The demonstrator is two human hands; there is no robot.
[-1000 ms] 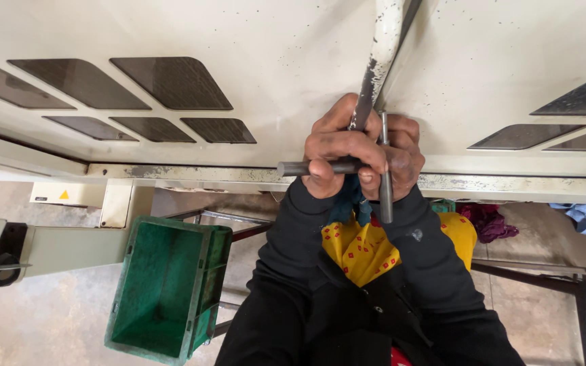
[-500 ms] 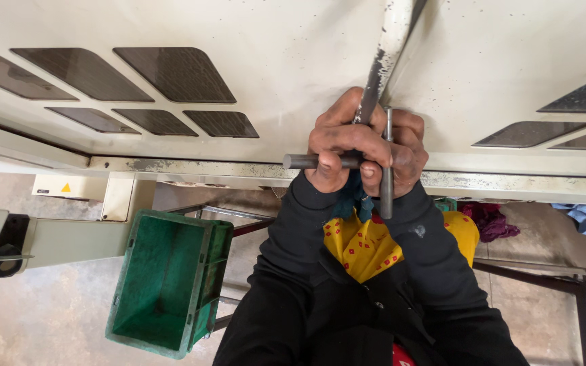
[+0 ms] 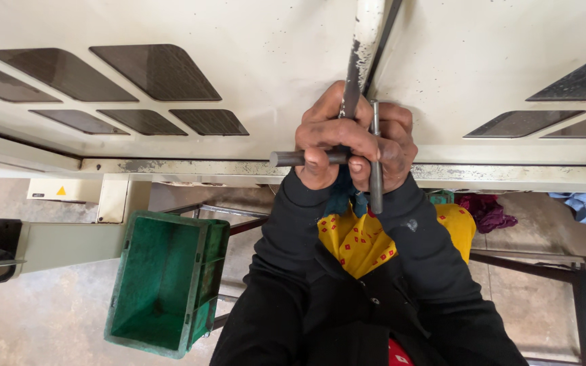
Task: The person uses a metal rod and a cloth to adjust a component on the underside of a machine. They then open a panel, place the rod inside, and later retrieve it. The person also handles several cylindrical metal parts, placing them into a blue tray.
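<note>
Both my hands are clasped together around a grey metal cross wrench [image 3: 375, 186], pressed against the seam of a cream machine panel [image 3: 272, 81]. My left hand [image 3: 323, 139] wraps the horizontal bar, whose end sticks out to the left. My right hand [image 3: 397, 146] closes over the crossing point, beside the upright bar that runs down past the fingers. A worn, paint-chipped metal strip [image 3: 361, 47] runs up the panel from my hands. My black sleeves and a yellow patterned cloth [image 3: 357, 244] fill the space below.
Dark diamond-shaped vents [image 3: 154, 71] sit in the panel on both sides. A green plastic crate [image 3: 164, 291] stands on the concrete floor at lower left. A maroon cloth [image 3: 486, 210] and a blue cloth [image 3: 584, 203] lie at right near a dark metal frame [image 3: 544, 264].
My hands stay clasped on the wrench at the same spot. Only the view has shifted slightly.
</note>
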